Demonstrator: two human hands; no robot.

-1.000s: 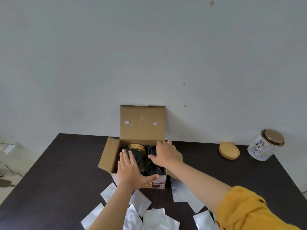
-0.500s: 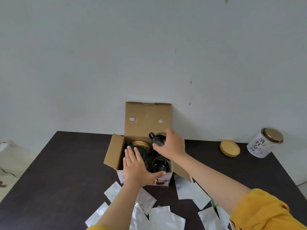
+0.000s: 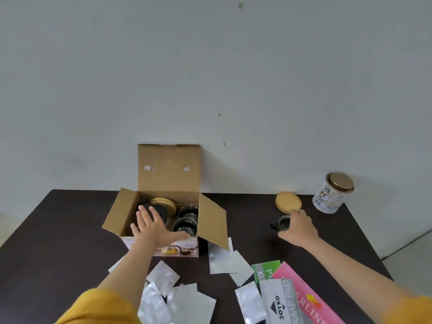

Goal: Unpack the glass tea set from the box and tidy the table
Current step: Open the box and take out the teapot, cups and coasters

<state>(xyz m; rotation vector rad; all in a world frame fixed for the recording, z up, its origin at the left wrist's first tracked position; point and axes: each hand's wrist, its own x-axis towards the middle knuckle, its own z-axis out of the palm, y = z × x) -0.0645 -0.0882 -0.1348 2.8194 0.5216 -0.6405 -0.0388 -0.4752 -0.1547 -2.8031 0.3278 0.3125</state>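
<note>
Right hand (image 3: 298, 228) has left the box since half a second ago and now sits out on the worktop (image 3: 58, 230), carrying the glass cup (image 3: 281, 224) with black handle that it lifted out; grip closed around the cup, cup low over or on the dark surface, cannot tell which, just in front of the round wooden lid (image 3: 288, 201). Cardboard box (image 3: 168, 202) at the worktop's back edge, lid flap upright against the wall, side flaps out. Inside: dark glass teapot with black lid on the left, stack of tan coasters (image 3: 163, 203) behind it, two glass cups (image 3: 187, 218) on the right. Left hand (image 3: 154, 226) flat over box front, fingers spread, thumb along the front rim, not gripping. Tin jar (image 3: 332, 192) with gold lid far right. Silver foil sachets (image 3: 187, 302) scattered at front, pink and green packets beside them.
</note>
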